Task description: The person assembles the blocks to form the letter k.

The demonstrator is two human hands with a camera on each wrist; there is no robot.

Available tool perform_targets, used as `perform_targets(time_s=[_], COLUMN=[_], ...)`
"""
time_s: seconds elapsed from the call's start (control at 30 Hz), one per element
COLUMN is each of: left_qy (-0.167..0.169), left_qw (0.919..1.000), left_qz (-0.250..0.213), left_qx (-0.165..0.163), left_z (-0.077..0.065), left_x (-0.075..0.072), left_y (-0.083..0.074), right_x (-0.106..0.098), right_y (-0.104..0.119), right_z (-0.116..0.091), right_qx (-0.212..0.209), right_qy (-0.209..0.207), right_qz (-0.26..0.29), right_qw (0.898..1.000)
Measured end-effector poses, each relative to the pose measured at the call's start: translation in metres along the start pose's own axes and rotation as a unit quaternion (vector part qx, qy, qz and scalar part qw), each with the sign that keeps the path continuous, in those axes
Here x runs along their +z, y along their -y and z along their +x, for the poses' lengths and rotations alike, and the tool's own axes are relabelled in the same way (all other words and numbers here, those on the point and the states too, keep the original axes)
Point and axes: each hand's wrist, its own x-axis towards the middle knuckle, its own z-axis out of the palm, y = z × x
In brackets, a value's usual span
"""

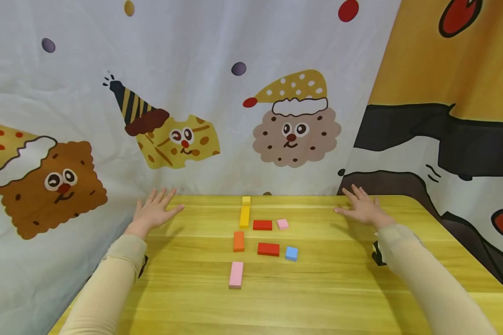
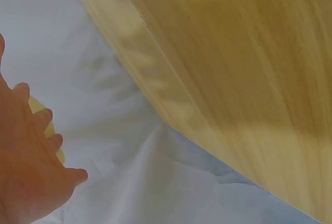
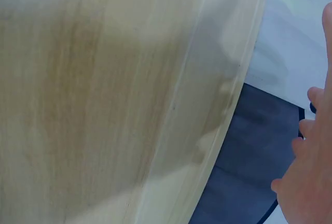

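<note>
My left hand [image 1: 154, 211] is held out above the table's far left part, fingers spread and holding nothing. Across from it, my right hand [image 1: 363, 208] is spread the same way over the far right part. Between them, well apart from both, lie a small yellow block [image 1: 246, 200], a long yellow block [image 1: 245, 217], an orange block [image 1: 239, 241] and a long pink block [image 1: 236, 275], roughly in a column. Right of these are a red block [image 1: 262, 225] with a small pink block [image 1: 282, 224], then another red block [image 1: 268, 249] with a blue block [image 1: 291, 253].
The wooden table [image 1: 184, 298] ends at a far edge along a printed curtain [image 1: 201, 42]. Cloth also hangs by its left and right sides. In the left wrist view, the table edge [image 2: 171, 123] meets the white cloth; the right wrist view shows dark cloth [image 3: 254, 146] beyond the edge.
</note>
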Motion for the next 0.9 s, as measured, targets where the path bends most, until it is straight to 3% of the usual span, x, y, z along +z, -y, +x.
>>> perform_targets(time_s=[0.3,0.57,0.9], left_qy=[-0.013,-0.028,-0.07], left_qw=[0.9996,0.9986,0.9881], left_qz=[0.013,0.014,-0.008], left_qx=[0.023,0.044,0.137], left_z=[-0.001,0.0,0.005], left_x=[-0.002,0.0,0.007], left_y=[-0.003,-0.008,-0.03], right_x=[-0.007,0.0,0.02], right_y=[0.017,0.06,0.131], right_z=[-0.007,-0.014,-0.031], right_qx=[-0.043,-0.117,-0.227], right_qy=[-0.009,-0.008,0.012], right_qz=[0.003,0.007,0.013], right_qw=[0.999,0.993,0.974])
